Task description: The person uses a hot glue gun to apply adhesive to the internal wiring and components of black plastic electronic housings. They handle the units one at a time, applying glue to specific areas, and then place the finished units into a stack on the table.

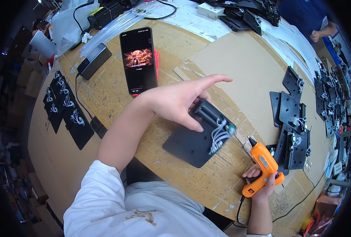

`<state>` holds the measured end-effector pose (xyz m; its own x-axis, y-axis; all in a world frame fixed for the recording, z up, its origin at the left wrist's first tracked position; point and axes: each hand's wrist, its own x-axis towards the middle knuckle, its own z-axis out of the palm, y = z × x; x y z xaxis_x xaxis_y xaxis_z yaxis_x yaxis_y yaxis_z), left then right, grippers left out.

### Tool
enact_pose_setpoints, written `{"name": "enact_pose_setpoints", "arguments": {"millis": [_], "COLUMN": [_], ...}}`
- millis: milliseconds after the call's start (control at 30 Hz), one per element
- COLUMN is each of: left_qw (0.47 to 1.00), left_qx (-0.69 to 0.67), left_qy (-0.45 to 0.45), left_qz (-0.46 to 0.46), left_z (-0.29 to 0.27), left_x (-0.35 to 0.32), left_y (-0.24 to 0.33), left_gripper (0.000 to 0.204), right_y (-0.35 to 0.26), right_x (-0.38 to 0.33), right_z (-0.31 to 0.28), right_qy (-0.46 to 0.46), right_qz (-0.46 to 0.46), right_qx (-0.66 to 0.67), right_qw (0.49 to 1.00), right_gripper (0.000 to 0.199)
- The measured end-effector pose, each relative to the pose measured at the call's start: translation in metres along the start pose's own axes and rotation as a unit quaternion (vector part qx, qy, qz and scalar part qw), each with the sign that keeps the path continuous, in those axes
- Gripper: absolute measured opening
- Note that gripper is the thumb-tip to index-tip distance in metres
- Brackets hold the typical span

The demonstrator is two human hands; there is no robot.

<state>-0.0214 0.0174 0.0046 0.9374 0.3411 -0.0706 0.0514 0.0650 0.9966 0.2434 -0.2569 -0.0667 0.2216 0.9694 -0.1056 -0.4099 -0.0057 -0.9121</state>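
My left hand reaches across the middle of the table and grips a black plastic panel. Its thumb lies over the panel's face, the index finger points away to the right, and the other fingers are partly hidden behind the raised block. White wires and a small green part, slightly blurred, sit at the panel's right end. At the lower right, my right hand is wrapped round the handle of an orange hot glue gun. The gun's dark nozzle points up and left, apart from the panel.
A phone leans on a red stand behind my left arm, near a black box. Wired black panels lie at left; more panels pile up at right. The gun's cord trails below. Another person stands far right.
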Motion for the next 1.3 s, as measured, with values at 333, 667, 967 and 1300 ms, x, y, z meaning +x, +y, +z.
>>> {"name": "enact_pose_setpoints", "arguments": {"millis": [333, 667, 967, 1300], "left_qw": [0.998, 0.985, 0.973, 0.948], "left_qx": [0.021, 0.123, 0.179, 0.073], "left_qy": [-0.044, 0.124, 0.100, 0.241], "left_qz": [-0.043, -0.006, 0.103, 0.195], "left_z": [0.024, 0.024, 0.011, 0.007], "left_x": [0.012, 0.008, 0.006, 0.011], "left_y": [-0.012, 0.003, -0.004, -0.010], "left_gripper": [0.089, 0.093, 0.066, 0.026], "right_y": [-0.002, -0.001, 0.003, 0.004], "right_x": [0.007, 0.008, 0.009, 0.008], "right_z": [0.007, 0.012, 0.006, 0.009], "right_qy": [0.021, -0.021, -0.065, -0.063], "right_qz": [-0.056, -0.044, -0.057, -0.071], "right_qx": [-0.004, 0.041, 0.005, -0.022], "right_qw": [0.998, 0.998, 0.996, 0.995], "right_gripper": [0.064, 0.062, 0.064, 0.057]}}
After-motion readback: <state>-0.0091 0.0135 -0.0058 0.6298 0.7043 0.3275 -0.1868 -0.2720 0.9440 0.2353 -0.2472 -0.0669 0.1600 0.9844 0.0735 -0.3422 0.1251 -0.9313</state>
